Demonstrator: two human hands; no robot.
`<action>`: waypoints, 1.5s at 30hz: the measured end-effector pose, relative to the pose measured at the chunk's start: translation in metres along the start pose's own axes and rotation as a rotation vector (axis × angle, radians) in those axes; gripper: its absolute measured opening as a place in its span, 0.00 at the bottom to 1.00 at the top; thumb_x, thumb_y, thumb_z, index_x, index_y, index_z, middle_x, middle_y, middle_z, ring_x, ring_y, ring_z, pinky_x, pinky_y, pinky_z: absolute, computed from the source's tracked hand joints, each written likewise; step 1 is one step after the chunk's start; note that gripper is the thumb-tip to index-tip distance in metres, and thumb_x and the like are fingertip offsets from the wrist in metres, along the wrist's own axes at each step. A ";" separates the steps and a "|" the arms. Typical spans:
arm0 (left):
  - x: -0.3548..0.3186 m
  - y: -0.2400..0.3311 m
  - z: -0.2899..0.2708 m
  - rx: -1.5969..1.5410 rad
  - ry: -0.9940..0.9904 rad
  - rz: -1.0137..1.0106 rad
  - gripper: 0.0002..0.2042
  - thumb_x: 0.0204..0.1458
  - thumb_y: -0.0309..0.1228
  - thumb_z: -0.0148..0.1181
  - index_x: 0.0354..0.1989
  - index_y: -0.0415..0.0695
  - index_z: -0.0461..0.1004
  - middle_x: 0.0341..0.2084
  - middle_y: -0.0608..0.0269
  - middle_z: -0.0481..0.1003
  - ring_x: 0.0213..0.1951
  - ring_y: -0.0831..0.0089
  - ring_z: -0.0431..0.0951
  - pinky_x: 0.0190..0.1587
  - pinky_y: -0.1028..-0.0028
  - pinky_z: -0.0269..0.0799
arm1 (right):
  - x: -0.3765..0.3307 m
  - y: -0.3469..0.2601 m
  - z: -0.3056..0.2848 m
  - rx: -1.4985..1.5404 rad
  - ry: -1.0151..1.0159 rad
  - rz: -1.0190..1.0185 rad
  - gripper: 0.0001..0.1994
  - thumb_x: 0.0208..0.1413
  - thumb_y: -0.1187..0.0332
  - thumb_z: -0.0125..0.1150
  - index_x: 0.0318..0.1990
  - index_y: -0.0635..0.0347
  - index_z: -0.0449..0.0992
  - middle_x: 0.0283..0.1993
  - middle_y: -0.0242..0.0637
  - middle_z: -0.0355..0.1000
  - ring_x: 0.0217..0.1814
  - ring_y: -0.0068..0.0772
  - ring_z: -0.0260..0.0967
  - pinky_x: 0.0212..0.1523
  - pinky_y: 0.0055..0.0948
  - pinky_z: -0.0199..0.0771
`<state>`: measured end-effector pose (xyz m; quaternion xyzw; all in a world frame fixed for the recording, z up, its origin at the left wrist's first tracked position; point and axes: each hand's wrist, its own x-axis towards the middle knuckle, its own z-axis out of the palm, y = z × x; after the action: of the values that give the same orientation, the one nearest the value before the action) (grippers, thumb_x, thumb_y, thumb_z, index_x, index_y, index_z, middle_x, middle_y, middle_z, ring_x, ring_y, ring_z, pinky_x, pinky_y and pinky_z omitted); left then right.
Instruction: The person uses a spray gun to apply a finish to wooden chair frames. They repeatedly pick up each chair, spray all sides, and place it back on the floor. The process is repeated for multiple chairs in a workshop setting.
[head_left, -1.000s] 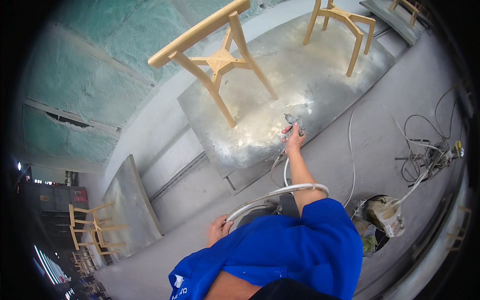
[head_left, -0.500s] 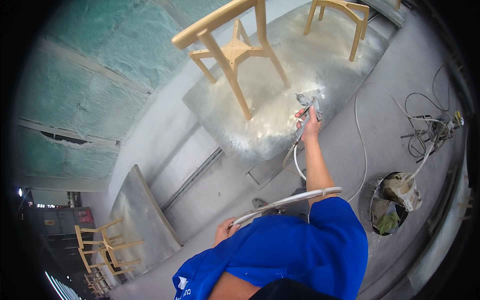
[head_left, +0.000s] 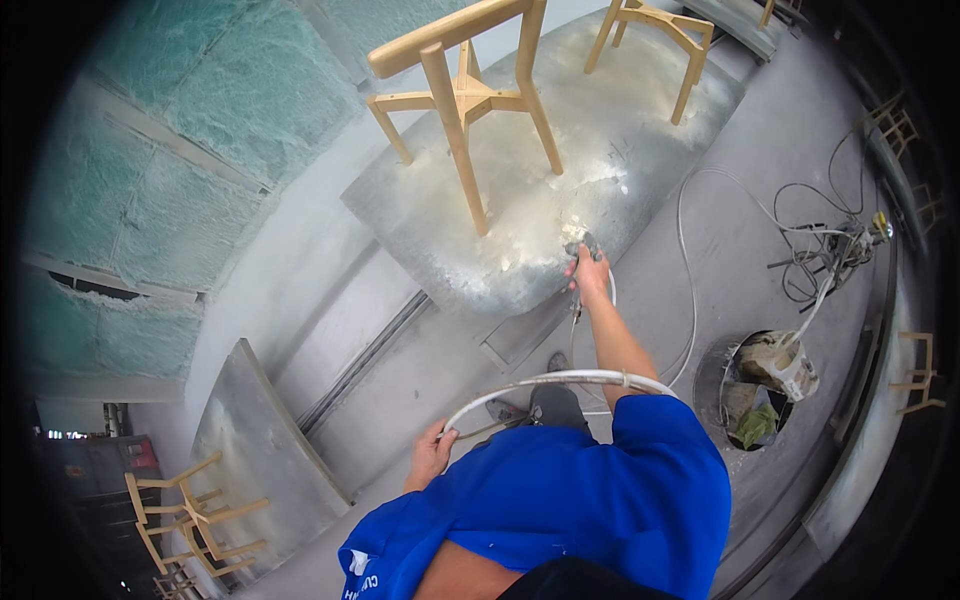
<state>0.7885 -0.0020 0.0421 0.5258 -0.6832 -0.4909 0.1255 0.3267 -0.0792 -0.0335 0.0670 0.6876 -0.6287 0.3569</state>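
My right hand (head_left: 590, 272) is closed around a spray gun (head_left: 582, 246), held low over the near right edge of a metal-topped platform (head_left: 400, 230). A pale hose (head_left: 520, 384) arches across in front of my body. My left hand (head_left: 430, 455) grips its left end beside my blue shirt. On the platform stands a bare wooden chair frame (head_left: 470, 100) without a seat, its curved back rail toward the upper left. The gun is apart from the chair's nearest leg, to its right. Most of the gun's handle is hidden by my fingers.
A second wooden frame (head_left: 650, 20) stands farther along the platform. At right are a bucket (head_left: 715, 385) with a pump part in it and tangled hoses (head_left: 800, 260) on the floor. More chair frames (head_left: 190, 510) sit on a lower-left panel (head_left: 270, 420). Greenish filter walls (head_left: 180, 180) rise at left.
My right hand has drawn the spray gun nearer to me and turned it so it points farther away. My left hand has shifted left on the hose, which now arches higher. The view has moved slightly.
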 end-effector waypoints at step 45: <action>0.013 0.047 -0.020 -0.009 -0.023 0.045 0.12 0.60 0.26 0.63 0.51 0.36 0.79 0.34 0.47 0.80 0.33 0.62 0.82 0.38 0.66 0.77 | 0.032 -0.049 0.052 0.385 -0.299 -0.113 0.14 0.70 0.54 0.53 0.48 0.55 0.75 0.32 0.34 0.75 0.30 0.27 0.77 0.17 0.24 0.65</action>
<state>0.7683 -0.0251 0.0853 0.5042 -0.6941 -0.4969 0.1310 0.2973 -0.1479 -0.0093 0.0014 0.4975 -0.7699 0.3997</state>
